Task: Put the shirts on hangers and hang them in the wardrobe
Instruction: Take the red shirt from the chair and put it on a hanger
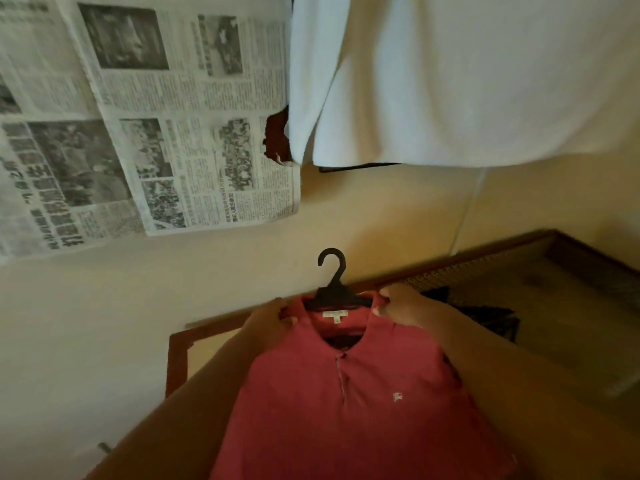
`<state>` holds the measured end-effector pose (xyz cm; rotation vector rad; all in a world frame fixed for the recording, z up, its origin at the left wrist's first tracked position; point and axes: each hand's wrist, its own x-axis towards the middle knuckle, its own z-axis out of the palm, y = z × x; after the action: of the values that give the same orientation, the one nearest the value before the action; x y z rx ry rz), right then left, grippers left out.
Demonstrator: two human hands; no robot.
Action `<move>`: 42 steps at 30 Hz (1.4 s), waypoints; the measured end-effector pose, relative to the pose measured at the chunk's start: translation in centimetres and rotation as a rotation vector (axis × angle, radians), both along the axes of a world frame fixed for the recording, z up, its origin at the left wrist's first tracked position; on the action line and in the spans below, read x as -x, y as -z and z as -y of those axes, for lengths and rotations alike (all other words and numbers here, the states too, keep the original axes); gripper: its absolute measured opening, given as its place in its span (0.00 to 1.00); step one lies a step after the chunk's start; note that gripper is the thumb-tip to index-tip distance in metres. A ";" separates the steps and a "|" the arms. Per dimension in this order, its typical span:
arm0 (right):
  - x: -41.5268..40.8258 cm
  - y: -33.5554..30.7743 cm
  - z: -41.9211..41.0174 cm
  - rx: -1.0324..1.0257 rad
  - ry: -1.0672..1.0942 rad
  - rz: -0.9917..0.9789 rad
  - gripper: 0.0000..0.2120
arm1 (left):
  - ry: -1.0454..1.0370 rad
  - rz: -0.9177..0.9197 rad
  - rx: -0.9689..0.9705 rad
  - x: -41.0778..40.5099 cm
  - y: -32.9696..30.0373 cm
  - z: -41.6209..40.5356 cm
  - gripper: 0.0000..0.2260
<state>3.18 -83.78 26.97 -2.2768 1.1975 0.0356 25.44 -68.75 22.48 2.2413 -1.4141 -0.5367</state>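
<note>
Holding a red polo shirt [346, 410] up at 6 o'clock, both hands grip it at the shoulders. The left hand [268, 322] has its fingers [287, 318] clamped on the shirt's shoulder at about 9 o'clock of the collar; the right hand [403, 306] has its fingers [381, 310] clamped on the opposite shoulder at about 3 o'clock. A black hanger [334, 284] sits inside the neck opening, its hook standing clear above the collar toward 12 o'clock, upright. A white label shows inside the collar and a small white emblem on the chest. A white garment [467, 81] hangs at 1 o'clock, well apart from the shirt. Newspaper sheets [138, 116] lie flat against the pale wall at 10 o'clock. A wooden surface [554, 306] with a dark frame lies at 3 o'clock, carrying dark items [491, 320] just beyond the right hand; their nature cannot be told.
</note>
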 end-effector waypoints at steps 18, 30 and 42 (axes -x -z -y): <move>22.4 -8.7 -2.8 0.205 0.337 -0.007 0.05 | 0.496 0.043 0.130 16.1 -10.2 7.7 0.11; 43.1 -5.6 1.8 0.144 0.589 0.128 0.11 | 0.714 -0.032 0.152 36.9 -9.2 19.1 0.10; 58.8 -1.2 10.0 0.079 0.654 0.102 0.07 | 0.720 -0.031 0.025 52.7 -4.3 30.0 0.14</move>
<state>-55.64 -93.79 28.15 -1.8182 1.8461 -0.3721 -27.27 -98.74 26.76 1.6397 -2.1852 -0.7568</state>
